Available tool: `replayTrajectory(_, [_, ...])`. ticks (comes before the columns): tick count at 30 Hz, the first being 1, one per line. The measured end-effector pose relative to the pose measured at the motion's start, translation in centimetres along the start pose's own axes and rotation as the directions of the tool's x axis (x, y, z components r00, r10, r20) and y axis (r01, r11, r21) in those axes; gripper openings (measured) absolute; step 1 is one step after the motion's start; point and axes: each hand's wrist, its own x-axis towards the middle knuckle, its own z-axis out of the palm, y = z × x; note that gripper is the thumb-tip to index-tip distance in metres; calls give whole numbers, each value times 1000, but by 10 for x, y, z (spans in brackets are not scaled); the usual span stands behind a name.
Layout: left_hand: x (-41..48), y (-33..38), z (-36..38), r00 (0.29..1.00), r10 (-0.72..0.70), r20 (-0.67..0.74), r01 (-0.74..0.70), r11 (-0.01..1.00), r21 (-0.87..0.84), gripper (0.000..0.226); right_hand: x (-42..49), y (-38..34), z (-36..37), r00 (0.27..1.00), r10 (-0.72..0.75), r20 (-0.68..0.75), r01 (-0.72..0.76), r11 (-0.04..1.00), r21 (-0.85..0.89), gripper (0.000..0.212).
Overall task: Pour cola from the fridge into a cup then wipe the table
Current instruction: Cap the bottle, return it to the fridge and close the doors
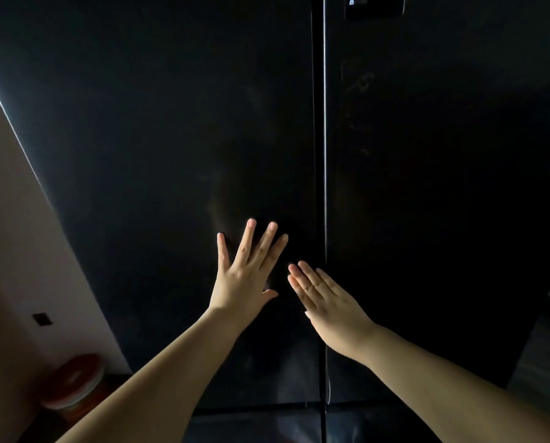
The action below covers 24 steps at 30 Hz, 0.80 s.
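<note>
A tall black fridge fills the view, with both doors closed. Its left door (158,161) and right door (443,187) meet at a vertical seam (324,155). My left hand (248,273) is spread with straight fingers on or just off the left door, near the seam. My right hand (328,298) reaches in with straight fingers together, its tips just left of the seam. Neither hand holds anything. No cola, cup or table shows in this view.
A pale wall (15,238) with a small dark socket (42,319) stands left of the fridge. A round red-lidded container (74,383) sits on the floor at lower left. A small lit panel (374,6) is at the top of the right door. Lower drawers (267,425) sit beneath the doors.
</note>
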Motion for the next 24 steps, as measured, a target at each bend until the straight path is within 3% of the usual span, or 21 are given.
replayTrajectory(7, [-5,-1,-20,996,-5,87,3,1000,21,111,3,-17,-34,985,89,147,-98,994,53,87])
replayTrajectory(11, [-16,-9,-45,990,37,135,-39,999,14,92,6,-32,-63,967,183,178,-215,960,177,78])
replayTrajectory(14, [-47,-31,-57,980,-98,171,125,980,-153,79,7,-38,-83,970,197,142,-225,949,220,56])
replayTrajectory(18, [-105,-75,-79,926,-264,268,347,876,-336,56,25,-64,-116,982,177,65,-187,880,437,47])
replayTrajectory(24, [-200,-144,-122,883,-397,249,455,856,-247,47,77,-148,-170,997,75,-4,-53,742,668,47])
